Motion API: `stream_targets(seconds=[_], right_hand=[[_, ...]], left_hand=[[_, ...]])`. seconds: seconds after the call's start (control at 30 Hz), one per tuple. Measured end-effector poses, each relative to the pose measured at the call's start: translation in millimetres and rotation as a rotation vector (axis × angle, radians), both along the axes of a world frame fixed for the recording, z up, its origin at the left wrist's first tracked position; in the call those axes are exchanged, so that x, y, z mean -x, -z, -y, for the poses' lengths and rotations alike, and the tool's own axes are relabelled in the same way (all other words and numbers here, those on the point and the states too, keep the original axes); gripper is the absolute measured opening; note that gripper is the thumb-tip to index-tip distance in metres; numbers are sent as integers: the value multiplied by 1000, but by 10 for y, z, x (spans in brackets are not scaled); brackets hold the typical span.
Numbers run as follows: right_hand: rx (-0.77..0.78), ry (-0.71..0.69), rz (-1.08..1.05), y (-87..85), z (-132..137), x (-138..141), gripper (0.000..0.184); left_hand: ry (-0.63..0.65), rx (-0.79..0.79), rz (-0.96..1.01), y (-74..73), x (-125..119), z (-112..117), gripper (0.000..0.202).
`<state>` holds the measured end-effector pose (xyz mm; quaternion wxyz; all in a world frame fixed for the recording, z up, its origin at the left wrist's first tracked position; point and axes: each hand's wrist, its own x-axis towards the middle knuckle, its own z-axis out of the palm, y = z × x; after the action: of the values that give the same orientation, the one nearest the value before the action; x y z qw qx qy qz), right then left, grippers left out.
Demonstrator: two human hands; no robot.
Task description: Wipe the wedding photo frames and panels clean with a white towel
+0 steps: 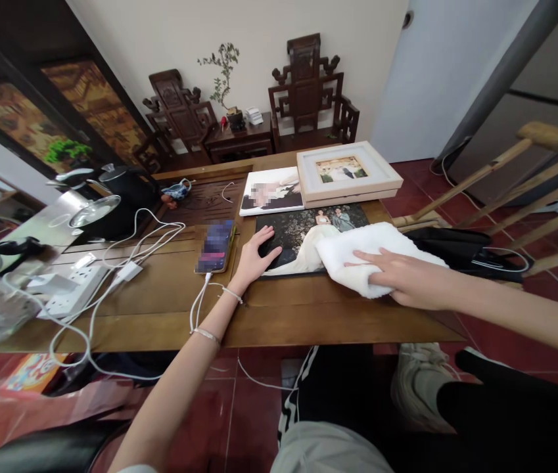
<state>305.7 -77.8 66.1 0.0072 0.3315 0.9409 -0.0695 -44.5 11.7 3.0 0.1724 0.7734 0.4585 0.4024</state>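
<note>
A dark wedding photo (pixel 303 240) lies flat on the wooden table, showing a couple and a long white dress train. My left hand (pixel 259 253) rests at its left edge, fingers apart, steadying nothing else. Over the photo's right part lies a thick, fluffy white cloth (pixel 357 246), bunched up. My right hand (pixel 397 276) grips this cloth from the right, with fingers on top of it; the part of the photo beneath is hidden. Left of my left hand is a phone (pixel 215 246) with its screen lit and a white cable plugged in.
Behind the photo sit a white photo album (pixel 271 190) and a pale wooden picture frame (pixel 348 172). A power strip (pixel 74 292) with tangled white cables, a black kettle (pixel 125 184) and a glass-lidded pot (pixel 96 217) occupy the left. A bamboo chair (pixel 495 171) stands right.
</note>
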Motion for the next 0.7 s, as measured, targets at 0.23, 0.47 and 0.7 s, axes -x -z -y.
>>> stream_targets(seconds=[0.23, 0.47, 0.7], right_hand=[[-36, 120, 140, -106, -503, 98, 50], [-121, 86, 58, 30, -458, 137, 54], [-83, 9, -41, 204, 127, 54, 49]], left_hand=[[14, -7, -46, 13, 19, -48, 43], [20, 11, -42, 3, 19, -32, 43], [25, 14, -34, 2, 7, -32, 43]])
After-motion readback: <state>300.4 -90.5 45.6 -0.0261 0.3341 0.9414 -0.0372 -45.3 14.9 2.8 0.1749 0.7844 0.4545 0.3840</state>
